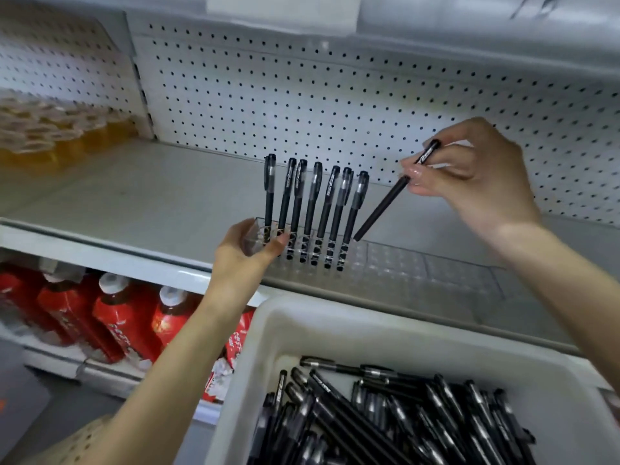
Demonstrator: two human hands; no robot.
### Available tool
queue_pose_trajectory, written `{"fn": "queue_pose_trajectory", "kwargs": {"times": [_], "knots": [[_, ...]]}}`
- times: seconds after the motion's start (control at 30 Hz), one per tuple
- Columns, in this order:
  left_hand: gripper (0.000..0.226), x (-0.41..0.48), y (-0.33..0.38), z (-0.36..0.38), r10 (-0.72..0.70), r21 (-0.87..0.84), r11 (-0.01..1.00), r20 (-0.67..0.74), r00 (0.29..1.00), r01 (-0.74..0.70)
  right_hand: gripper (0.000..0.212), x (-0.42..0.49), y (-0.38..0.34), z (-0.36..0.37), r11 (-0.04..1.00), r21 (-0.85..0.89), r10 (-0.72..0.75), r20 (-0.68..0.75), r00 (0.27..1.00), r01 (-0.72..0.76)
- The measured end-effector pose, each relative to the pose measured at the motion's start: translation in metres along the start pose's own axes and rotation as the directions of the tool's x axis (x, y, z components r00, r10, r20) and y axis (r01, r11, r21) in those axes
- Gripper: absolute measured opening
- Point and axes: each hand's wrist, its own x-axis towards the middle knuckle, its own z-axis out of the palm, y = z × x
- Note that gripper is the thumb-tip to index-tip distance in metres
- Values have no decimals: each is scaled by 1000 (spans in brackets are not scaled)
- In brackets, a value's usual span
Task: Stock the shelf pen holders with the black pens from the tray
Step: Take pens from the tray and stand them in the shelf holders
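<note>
**A:** Where are we, starting at the fingertips?

**B:** Our right fingertips [414, 172] pinch one black pen [382, 213] near its cap. The right hand [469, 176] tilts it so its tip points down and left at the next free hole.

**A:** And the other side?

**B:** The fingers [280, 239] of our left hand [248, 253] curl round the left end of the clear pen holder [385, 263], steadying it on the shelf [151, 189].

**A:** How much have we done?

**B:** Seven standing pens [315, 209] fill the holder's left part in a row. The rest, running off to the right, shows only empty holes. We can't quite tell whether that's one long holder or several set end to end.

**A:** So we're early on?

**B:** We judge so. The near tray [302, 330] holds a deep heap of loose pens [402, 414], far more than we've placed.
</note>
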Motion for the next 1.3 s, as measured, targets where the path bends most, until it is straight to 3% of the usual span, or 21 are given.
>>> {"fn": "queue_pose_trajectory", "kwargs": {"times": [0.3, 0.57, 0.9, 1.3], "knots": [[60, 2, -2, 0, -13, -29, 999, 28, 1000, 14, 30, 2, 13, 8, 985, -167, 57, 121, 991, -37], [62, 0, -2, 0, -10, -37, 999, 41, 999, 11, 30, 9, 19, 13, 986, -157, 92, 188, 978, -63], [60, -1, -1, 1, -15, -38, 999, 34, 999, 17, 38, 13, 15, 15, 919, -393, 137, 295, 946, -10], [61, 1, -3, 0, -16, -14, 1000, 45, 999, 16, 51, 10, 23, 17, 926, -374, 184, 342, 922, -45]]}}
